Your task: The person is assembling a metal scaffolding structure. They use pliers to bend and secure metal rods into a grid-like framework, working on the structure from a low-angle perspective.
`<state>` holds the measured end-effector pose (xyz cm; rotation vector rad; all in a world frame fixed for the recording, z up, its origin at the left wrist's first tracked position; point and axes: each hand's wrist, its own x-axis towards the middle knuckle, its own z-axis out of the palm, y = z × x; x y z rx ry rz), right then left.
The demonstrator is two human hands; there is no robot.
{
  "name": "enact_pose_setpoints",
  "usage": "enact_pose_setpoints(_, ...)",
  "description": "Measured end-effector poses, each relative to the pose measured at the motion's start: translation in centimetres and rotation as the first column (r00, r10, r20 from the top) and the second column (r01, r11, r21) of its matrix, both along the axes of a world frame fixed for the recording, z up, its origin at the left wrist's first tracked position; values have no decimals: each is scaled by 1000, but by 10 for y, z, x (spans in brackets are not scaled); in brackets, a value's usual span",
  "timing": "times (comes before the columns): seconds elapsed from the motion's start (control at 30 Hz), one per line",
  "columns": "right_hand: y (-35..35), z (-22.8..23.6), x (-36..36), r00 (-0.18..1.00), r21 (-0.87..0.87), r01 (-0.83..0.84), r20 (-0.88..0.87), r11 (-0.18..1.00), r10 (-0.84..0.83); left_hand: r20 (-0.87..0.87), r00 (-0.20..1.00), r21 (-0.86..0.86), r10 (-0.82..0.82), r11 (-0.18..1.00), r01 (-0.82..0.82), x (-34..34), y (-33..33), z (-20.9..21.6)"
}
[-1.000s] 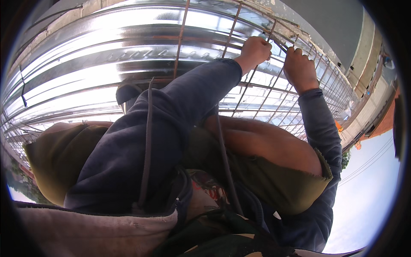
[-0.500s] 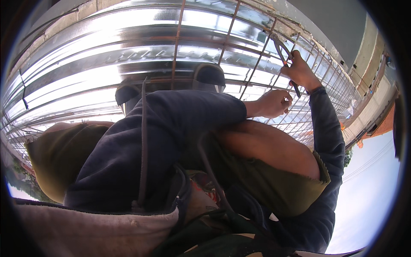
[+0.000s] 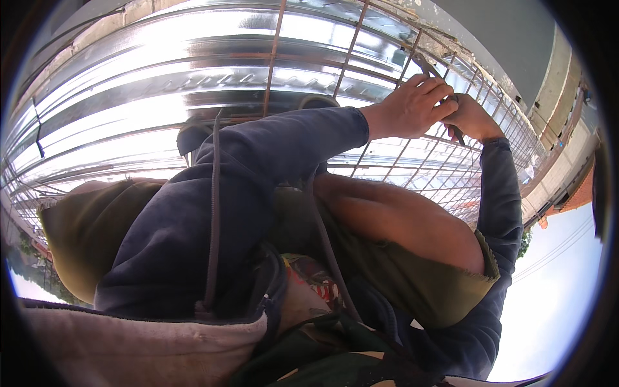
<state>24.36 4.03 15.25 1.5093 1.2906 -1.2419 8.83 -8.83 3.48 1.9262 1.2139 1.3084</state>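
While the right hand grips dark pliers over steel mesh, the left hand curls alongside, its hold unclear.

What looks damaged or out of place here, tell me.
Nothing looks spilled. The olive trouser leg at the right ends in a ragged, frayed edge, and the mesh bars look rusty brown against the shiny metal sheeting, possibly just wear.
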Motion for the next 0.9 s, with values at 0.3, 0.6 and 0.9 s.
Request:
enact_pose_setpoints(0.3,-38,7,16,986,276,-164,64,947,152,-237,943,-55,-235,972,229,47,51,-32)
enact_pose_setpoints(0.6,-22,10,57,986,339,-162,13,927,167,-158,986,85,-46,995,61,73,57,-20)
enact_pose_setpoints(0.9,-56,16,23,689,536,-723,509,435,517,-105,926,-235,-364,913,332,76,87,-23)
